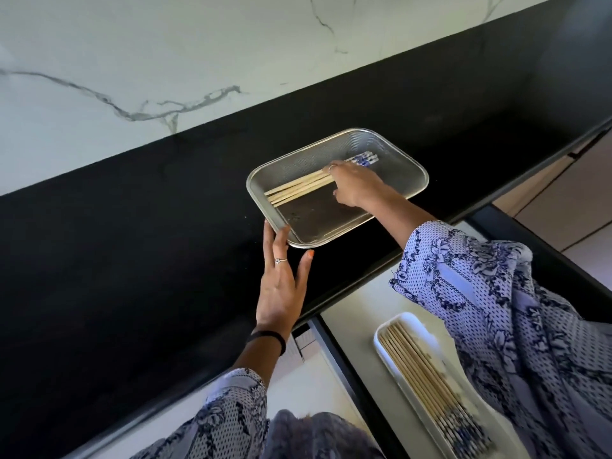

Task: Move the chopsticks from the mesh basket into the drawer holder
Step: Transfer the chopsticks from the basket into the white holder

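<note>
Steel mesh forms the basket (pixel 390 154), which sits on the black counter (pixel 132 243) toward one o'clock from the person. Inside it lies one bundle of chopsticks (pixel 298 188); I count about five, though the exact number is hard to tell where they overlap. Their long axis runs from eight o'clock, the bare wooden tips, to two o'clock, the blue-patterned ends.

Right hand (pixel 356 187) is the nearer one: it rests palm-down across the bundle's upper half, fingers curled over the sticks, apparently gathering them, though whether the grip is closed I cannot tell. Left hand (pixel 281 286) is spread flat and loose, fingertips touching the basket's near corner at seven o'clock, steadying it and grasping nothing.

One white holder (pixel 384 342) lies in the open drawer (pixel 351 313) at five o'clock, already carrying many chopsticks, too packed to count. The lift will likely swing the bundle down and toward the body.
</note>
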